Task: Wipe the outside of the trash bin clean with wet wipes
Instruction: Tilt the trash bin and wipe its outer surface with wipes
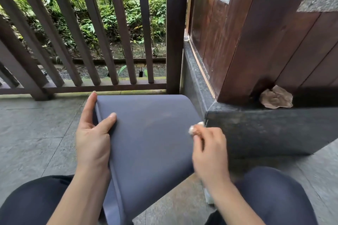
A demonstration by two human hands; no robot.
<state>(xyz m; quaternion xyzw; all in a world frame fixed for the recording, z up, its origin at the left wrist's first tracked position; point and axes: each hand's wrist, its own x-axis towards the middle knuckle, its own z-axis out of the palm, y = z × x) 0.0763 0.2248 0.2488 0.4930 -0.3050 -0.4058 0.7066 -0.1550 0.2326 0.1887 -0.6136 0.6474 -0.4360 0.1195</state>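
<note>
The dark grey-blue trash bin (pixel 151 137) lies tipped on its side on the tiled floor between my knees, one broad flat side facing up. My left hand (pixel 93 133) grips its left edge, thumb on the upper face and fingers wrapped over the edge. My right hand (pixel 210 151) hovers at the bin's right edge, fingers pinched on a small balled white wet wipe (pixel 195 128). The wipe sits at the bin's right edge; whether it touches the surface is unclear.
A dark wooden railing (pixel 91 42) stands right behind the bin, with plants beyond. A dark stone ledge (pixel 265 129) and wooden post (pixel 256 42) rise at the right, close to the bin. A crumpled brown paper (pixel 276 97) lies on the ledge. A white object (pixel 208 195) shows under my right wrist.
</note>
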